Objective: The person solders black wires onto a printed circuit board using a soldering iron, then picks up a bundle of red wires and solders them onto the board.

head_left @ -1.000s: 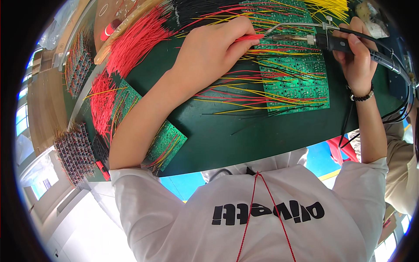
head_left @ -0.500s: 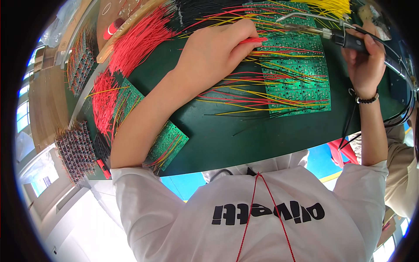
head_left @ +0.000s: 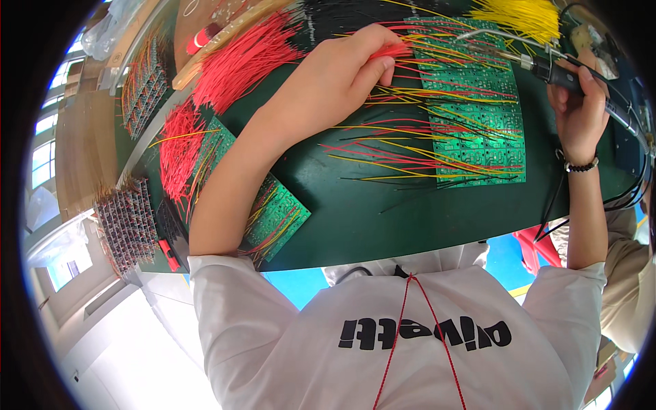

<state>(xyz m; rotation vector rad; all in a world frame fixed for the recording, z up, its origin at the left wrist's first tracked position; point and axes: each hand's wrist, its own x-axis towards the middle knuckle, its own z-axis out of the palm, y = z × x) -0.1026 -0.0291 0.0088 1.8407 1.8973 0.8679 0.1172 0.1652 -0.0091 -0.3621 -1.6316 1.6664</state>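
Note:
My left hand (head_left: pixel 328 78) is closed on a small bunch of red wires (head_left: pixel 395 50), their ends poking out between thumb and forefinger. It sits at the left edge of a green circuit board panel (head_left: pixel 482 150). Rows of red, yellow and black wires are attached to the panel, their loose ends trailing left over the table. My right hand (head_left: pixel 581 119) grips a soldering iron (head_left: pixel 564 76) by its black handle. The iron's tip points left over the panel's far part, with a thin bent metal tube (head_left: pixel 502 34) running alongside it.
Piles of red wires (head_left: pixel 242 65), black wires (head_left: pixel 342 17) and yellow wires (head_left: pixel 523 17) lie along the far side. A second wired board (head_left: pixel 290 215) is under my left forearm. Stacked wired boards (head_left: pixel 130 222) stand at the left. Cables (head_left: pixel 625 195) hang at the right.
The whole view has shifted slightly to the right. More of the red bunch shows at my left fingertips, its ends fanned out. My right hand still grips the soldering iron over the panel.

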